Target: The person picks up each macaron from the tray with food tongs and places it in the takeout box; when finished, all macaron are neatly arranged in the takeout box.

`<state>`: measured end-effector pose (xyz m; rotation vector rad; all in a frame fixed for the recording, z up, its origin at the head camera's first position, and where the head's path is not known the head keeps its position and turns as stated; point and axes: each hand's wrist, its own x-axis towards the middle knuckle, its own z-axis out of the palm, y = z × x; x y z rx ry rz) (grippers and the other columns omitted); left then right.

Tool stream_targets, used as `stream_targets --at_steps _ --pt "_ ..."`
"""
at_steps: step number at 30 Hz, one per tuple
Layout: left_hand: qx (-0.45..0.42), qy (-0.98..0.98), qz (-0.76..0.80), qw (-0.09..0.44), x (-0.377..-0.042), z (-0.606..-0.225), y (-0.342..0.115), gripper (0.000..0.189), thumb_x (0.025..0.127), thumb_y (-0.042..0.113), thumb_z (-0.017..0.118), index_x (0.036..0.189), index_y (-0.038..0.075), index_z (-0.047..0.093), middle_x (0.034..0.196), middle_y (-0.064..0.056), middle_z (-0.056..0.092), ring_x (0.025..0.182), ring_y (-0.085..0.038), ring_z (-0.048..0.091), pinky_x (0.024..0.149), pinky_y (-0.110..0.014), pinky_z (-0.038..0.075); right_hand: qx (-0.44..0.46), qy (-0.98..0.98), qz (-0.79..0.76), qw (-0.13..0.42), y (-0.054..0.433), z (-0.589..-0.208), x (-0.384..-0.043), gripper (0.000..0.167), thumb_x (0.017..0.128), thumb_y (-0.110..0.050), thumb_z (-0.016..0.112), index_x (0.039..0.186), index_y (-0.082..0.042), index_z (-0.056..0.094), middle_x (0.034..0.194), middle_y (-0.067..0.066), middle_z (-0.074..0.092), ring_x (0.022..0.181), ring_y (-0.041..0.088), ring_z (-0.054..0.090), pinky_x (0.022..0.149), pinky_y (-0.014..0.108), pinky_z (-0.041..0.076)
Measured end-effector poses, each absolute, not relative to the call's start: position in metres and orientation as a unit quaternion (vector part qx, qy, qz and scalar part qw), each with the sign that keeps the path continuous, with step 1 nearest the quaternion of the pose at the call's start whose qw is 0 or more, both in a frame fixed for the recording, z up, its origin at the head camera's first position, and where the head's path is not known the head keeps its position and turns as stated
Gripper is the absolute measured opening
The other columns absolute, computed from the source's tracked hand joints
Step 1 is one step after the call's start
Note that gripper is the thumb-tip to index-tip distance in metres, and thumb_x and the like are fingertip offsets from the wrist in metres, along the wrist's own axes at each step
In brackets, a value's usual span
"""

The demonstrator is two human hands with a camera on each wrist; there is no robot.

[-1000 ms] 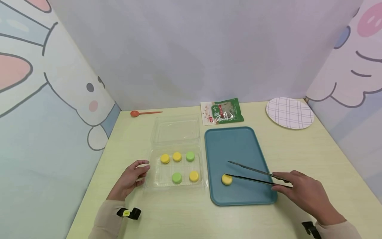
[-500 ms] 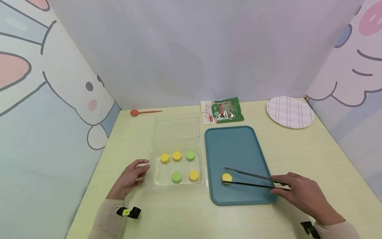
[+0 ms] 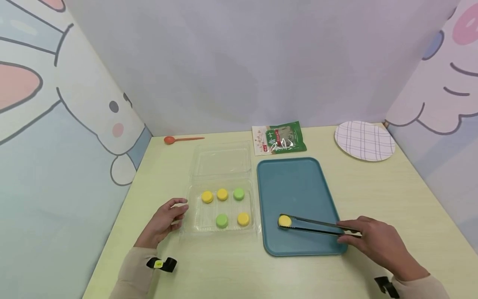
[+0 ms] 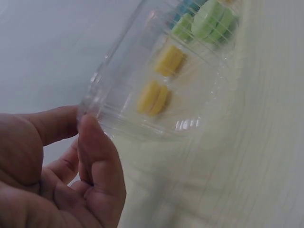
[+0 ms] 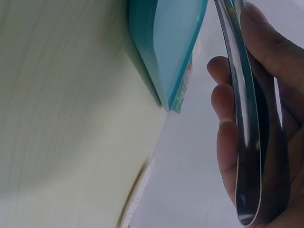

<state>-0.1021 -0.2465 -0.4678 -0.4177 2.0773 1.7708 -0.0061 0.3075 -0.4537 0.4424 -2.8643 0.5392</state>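
Note:
My right hand (image 3: pixel 381 245) grips metal tongs (image 3: pixel 313 229) over the blue tray (image 3: pixel 298 182). Their tips stand on either side of a yellow macaron (image 3: pixel 285 221), which lies near the tray's left side. To the left is a clear plastic container (image 3: pixel 203 214) with its lid folded back. Inside sit several yellow and green macarons, among them a green macaron (image 3: pixel 222 221). At the container's left edge, my left hand (image 3: pixel 162 222) pinches the rim between thumb and finger, as the left wrist view shows. The right wrist view shows the tongs' bent end (image 5: pixel 249 204) lying in my palm.
A red spoon (image 3: pixel 169 140) lies at the back left. Behind the tray is a green and white food packet (image 3: pixel 280 139). A checked plate (image 3: pixel 364 141) stands at the back right. Walls enclose the table (image 3: pixel 216 270) at the back and sides.
My right hand has brought the tongs down toward me and narrowed them, so the tips now flank the yellow macaron on the tray. My left hand stays at the container's edge.

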Motion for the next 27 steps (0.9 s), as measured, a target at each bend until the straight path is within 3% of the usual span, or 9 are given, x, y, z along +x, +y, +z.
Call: stream_targets --at_steps 5,12,27 --pt "-0.154 0.735 0.633 0.189 -0.101 -0.468 -0.246 0.040 0.101 0.022 0.064 0.133 0.003 0.049 0.078 0.001 0.053 0.069 -0.010 0.050 0.060 -0.024 0.047 0.148 -0.968 0.181 0.092 0.307 -0.454 -0.006 0.041 0.065 -0.039 0.091 0.102 -0.024 0.080 0.087 -0.012 0.067 0.062 -0.005 0.050 0.049 0.026 0.039" --pt "-0.148 0.734 0.636 0.187 -0.103 -0.468 -0.247 0.041 0.101 0.022 0.063 0.134 0.002 0.048 0.077 0.001 0.052 0.068 -0.011 0.048 0.059 -0.024 0.046 0.170 -0.956 0.188 0.149 0.307 -0.457 -0.010 0.042 0.060 -0.034 0.092 0.098 -0.022 0.080 0.080 -0.012 0.065 0.058 -0.008 0.044 0.046 0.025 0.036" --pt "-0.156 0.737 0.630 0.189 -0.103 -0.468 -0.245 0.042 0.101 0.023 0.064 0.135 0.004 0.048 0.079 0.000 0.053 0.070 -0.012 0.050 0.060 -0.025 0.047 0.186 -0.941 0.201 0.201 0.305 -0.453 -0.020 0.043 0.058 -0.030 0.093 0.098 -0.021 0.080 0.074 -0.019 0.057 0.056 -0.008 0.038 0.045 0.024 0.032"
